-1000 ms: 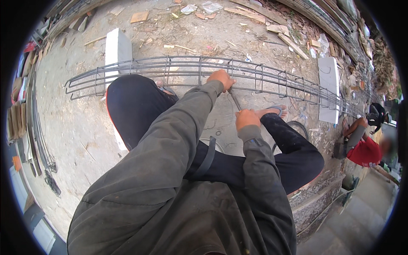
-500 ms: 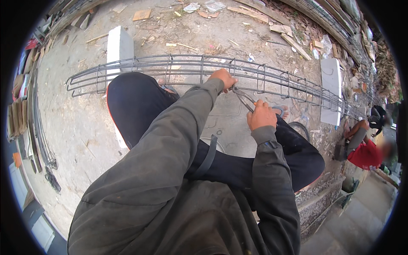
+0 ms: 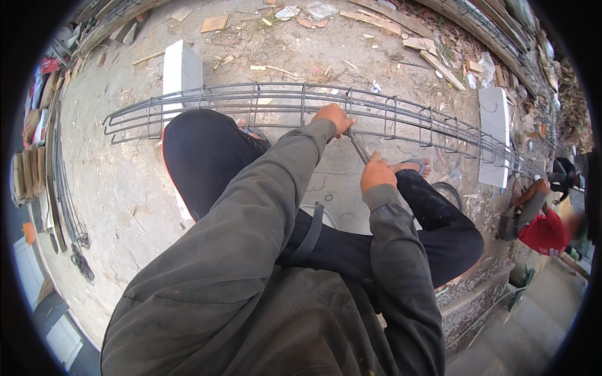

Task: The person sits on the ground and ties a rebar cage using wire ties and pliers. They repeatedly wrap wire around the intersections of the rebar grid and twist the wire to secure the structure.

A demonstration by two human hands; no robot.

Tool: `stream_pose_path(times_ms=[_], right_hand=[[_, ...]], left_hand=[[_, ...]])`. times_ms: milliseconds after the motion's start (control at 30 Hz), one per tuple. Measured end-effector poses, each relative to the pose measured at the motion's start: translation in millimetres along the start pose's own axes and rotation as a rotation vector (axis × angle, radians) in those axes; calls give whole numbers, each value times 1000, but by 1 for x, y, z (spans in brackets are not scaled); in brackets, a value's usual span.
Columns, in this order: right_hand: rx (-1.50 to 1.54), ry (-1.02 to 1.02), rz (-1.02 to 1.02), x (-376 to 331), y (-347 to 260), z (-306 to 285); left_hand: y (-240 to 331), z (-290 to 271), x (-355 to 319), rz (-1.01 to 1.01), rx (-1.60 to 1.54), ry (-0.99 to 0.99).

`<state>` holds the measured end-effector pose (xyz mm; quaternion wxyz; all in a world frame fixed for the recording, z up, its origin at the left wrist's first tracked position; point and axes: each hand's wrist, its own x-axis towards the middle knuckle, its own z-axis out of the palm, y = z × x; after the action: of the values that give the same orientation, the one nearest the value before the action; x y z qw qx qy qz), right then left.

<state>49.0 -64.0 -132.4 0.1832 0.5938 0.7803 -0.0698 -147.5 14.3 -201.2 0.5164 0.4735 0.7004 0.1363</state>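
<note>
A long rebar cage (image 3: 276,108) of thin steel bars and square stirrups lies across in front of me. My left hand (image 3: 337,119) is closed at its near side beside a stirrup, apparently gripping the steel; the fingertips are partly hidden. My right hand (image 3: 378,173) is wrapped round the handles of steel pincers (image 3: 359,146), which slant up toward the cage. The jaws of the pincers meet the near bar just right of my left hand, with the handles close together. Any tie wire there is too small to make out.
White blocks support the cage at the left (image 3: 182,66) and right (image 3: 494,135). My bent knees are close to it. A person in a red shirt (image 3: 544,233) crouches at the far right end. Wood scraps (image 3: 442,67) litter the ground; bundled bars (image 3: 59,182) lie left.
The handles of the pincers have come together from a spread position. My right hand has shifted slightly left, while my left hand keeps its place at the cage.
</note>
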Motion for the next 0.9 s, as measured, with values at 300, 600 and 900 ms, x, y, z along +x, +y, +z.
stream_pose_path(times_ms=[300,600,900], right_hand=[[-105,14,-326,47,67,-3],[833,-559,-18,4,9,-13],[9,260,-193,-16,26,-39]], left_hand=[[4,5,-8,18,60,82],[-1,6,-2,3,-42,-6],[-2,4,0,55,29,18]])
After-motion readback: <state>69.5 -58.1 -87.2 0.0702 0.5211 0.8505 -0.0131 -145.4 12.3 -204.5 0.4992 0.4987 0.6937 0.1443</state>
